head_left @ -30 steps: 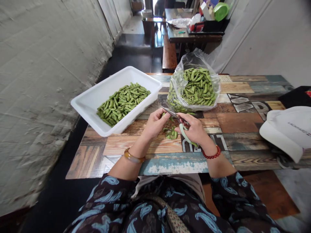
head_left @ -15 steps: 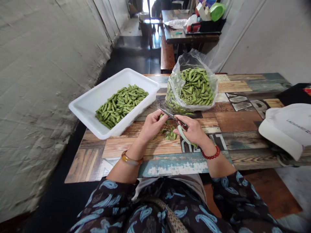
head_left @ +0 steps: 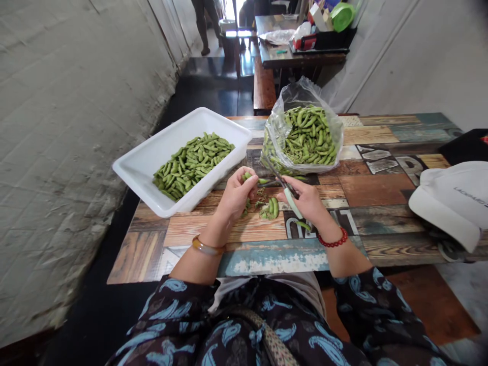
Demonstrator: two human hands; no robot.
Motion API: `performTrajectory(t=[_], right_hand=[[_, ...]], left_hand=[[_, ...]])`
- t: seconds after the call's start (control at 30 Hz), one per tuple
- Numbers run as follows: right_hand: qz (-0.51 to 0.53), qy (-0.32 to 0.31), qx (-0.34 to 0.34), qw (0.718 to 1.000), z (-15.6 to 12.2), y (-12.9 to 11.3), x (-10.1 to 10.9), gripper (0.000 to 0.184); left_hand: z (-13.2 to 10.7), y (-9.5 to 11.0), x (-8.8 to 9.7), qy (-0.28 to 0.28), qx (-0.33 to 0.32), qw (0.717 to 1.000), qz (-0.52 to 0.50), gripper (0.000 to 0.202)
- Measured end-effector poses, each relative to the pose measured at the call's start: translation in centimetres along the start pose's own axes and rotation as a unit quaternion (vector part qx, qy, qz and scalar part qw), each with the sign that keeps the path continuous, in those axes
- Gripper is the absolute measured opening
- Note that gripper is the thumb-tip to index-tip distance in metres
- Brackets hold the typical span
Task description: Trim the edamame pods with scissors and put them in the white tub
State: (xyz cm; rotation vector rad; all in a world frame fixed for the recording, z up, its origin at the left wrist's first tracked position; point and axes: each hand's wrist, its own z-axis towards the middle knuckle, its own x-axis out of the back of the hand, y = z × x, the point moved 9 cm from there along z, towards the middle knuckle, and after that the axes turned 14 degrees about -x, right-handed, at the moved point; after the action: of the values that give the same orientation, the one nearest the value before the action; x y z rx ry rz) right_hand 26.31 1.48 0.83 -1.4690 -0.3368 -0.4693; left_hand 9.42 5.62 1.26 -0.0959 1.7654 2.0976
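Observation:
Green edamame pods (head_left: 248, 176) are pinched between the fingers of my left hand (head_left: 237, 195), above the table. My right hand (head_left: 304, 199) is closed on a pair of scissors (head_left: 292, 202) with pale green handles, their blades parted and pointing away from me. Under and between my hands lies a small heap of pods and trimmings (head_left: 270, 209). One loose pod (head_left: 304, 225) rests by my right wrist. On the left stands a white plastic tub (head_left: 143, 147) partly filled with pods. Straight ahead, a clear plastic bag (head_left: 272, 131) gapes around many more pods.
The patchwork wood-print table (head_left: 375, 193) stretches off to the right, where a white cap (head_left: 452, 195) lies. A rough grey wall (head_left: 76, 101) runs along the left. Farther off are a second table (head_left: 272, 56), a bench (head_left: 264, 86) and a person's legs (head_left: 206, 25).
My hands have moved apart. The scissors have swung away from my left hand, their blades now parted and pointing forward. A person's legs have come into view at the back.

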Motion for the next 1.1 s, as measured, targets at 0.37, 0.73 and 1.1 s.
performTrajectory(t=[0.37, 0.73, 1.1], right_hand=[[-0.055, 0.003, 0.062, 0.997, -0.6, -1.4, -0.7, 0.050], [-0.066, 0.000, 0.070, 0.995, -0.6, -1.4, -0.8, 0.051], [-0.091, -0.009, 0.084, 0.992, -0.7, -1.4, -1.0, 0.051]], left_hand=[[0.0, -0.5, -0.2, 0.026, 0.033, 0.992, -0.120, 0.032], [-0.1, -0.6, -0.2, 0.009, 0.012, 0.997, -0.081, 0.031], [-0.1, -0.5, -0.2, 0.004, 0.001, 0.998, -0.056, 0.032]])
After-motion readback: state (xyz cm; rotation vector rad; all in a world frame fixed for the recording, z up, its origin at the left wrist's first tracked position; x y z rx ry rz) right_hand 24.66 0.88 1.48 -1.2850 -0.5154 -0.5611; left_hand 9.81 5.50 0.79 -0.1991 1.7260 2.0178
